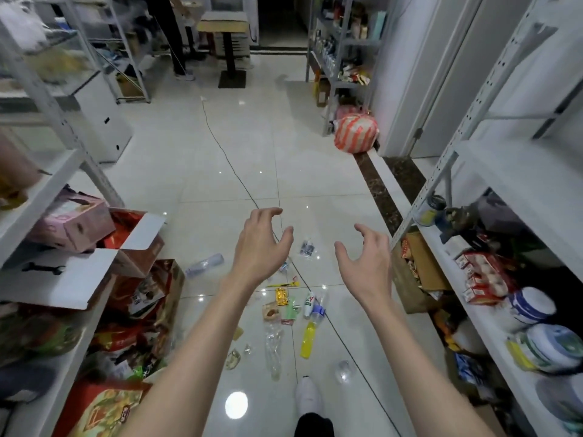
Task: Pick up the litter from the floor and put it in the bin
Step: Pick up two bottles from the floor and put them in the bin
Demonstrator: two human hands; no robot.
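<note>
White glossy tiles form the floor [315, 184], and the litter [288, 310] lies scattered on it directly below and between my two outstretched forearms.

Litter positions, relative to my hands:
- A clear plastic bottle [205, 264] lies on its side to the left of my left hand [262, 244], near the cardboard boxes [132, 244].
- A small clear wrapper [307, 247] lies between both hands in the view.
- A yellow sachet [281, 296], a green wrapper [291, 310] and a white bottle [309, 303] lie clustered below the hands, nearer to me.
- A yellow bottle [308, 339] with a blue cap lies just behind the white bottle, pointing towards my white shoe [308, 395].
- A crushed clear bottle [273, 348] lies left of the yellow bottle.
- A clear cup [343, 371] lies to the right of the shoe.
- A black cable [227, 159] runs diagonally across the tiles, passing through the litter.

Hand state:
- Left hand: raised above the floor, fingers spread and lightly bent, palm down. It holds nothing and touches nothing.
- Right hand [366, 263]: same posture, fingers spread and lightly bent, thumb towards the left hand. It holds nothing and touches nothing.

Both hands are well apart from each other and are above the litter, not in contact with it.

Metal shelving [492, 171] flanks the aisle on both sides.
</note>
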